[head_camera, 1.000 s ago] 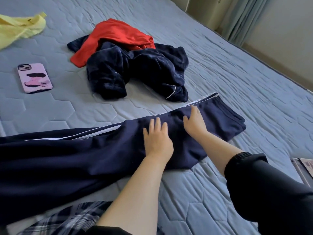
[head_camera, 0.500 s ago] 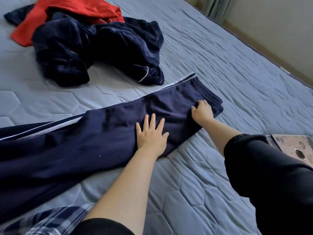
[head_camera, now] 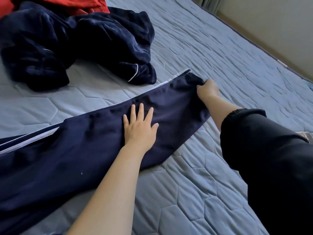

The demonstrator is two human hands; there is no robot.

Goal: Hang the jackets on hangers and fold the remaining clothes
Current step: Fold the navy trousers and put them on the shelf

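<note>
Navy trousers point(head_camera: 76, 141) with a white side stripe lie flat across the blue quilted bed point(head_camera: 203, 192), their leg ends pointing to the right. My left hand point(head_camera: 139, 127) presses flat on the trouser leg, fingers spread. My right hand point(head_camera: 207, 89) grips the hem end of the leg, fingers curled round the fabric edge. Behind them a crumpled dark navy fleece garment point(head_camera: 76, 43) with white piping lies in a heap. A red garment point(head_camera: 67, 4) pokes out from under it at the top edge.
The bed's right edge point(head_camera: 271, 56) runs diagonally beside a beige wall and floor strip. A patterned flat object point(head_camera: 304, 135) peeks out behind my right sleeve.
My right hand slid from the middle of the leg to its hem and closed on the fabric. My left hand stayed flat on the trousers. The view moved closer and to the right.
</note>
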